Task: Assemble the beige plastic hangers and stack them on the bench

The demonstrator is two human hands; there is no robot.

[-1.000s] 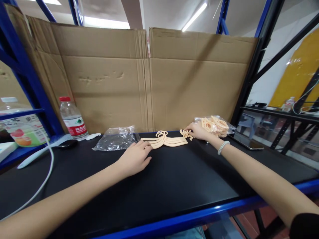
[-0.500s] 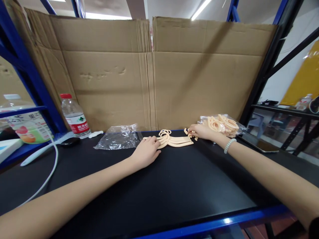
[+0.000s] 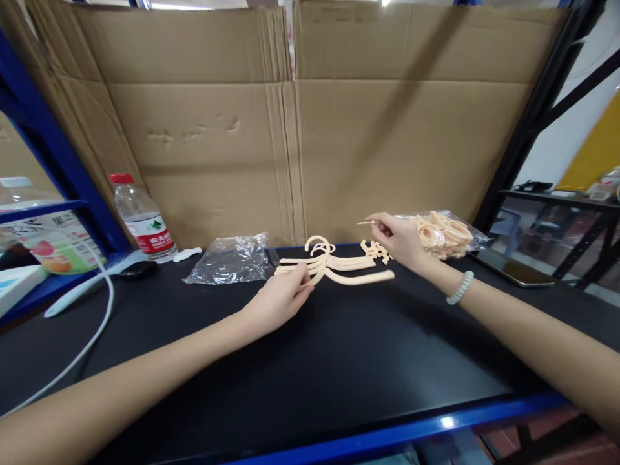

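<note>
On the black shelf [image 3: 339, 355], left hand [image 3: 277, 299] pinches 1 peach hanger [image 3: 361, 279]; right hand [image 3: 400, 240] pinches a thin peach piece [image 3: 367, 223]

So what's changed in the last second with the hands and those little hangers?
The left hand pinched one peach hanger and drew it nearer, off the hanger stack. The right hand rose, holding a small thin piece. The water bottle and crumpled clear bag stayed put.
</note>
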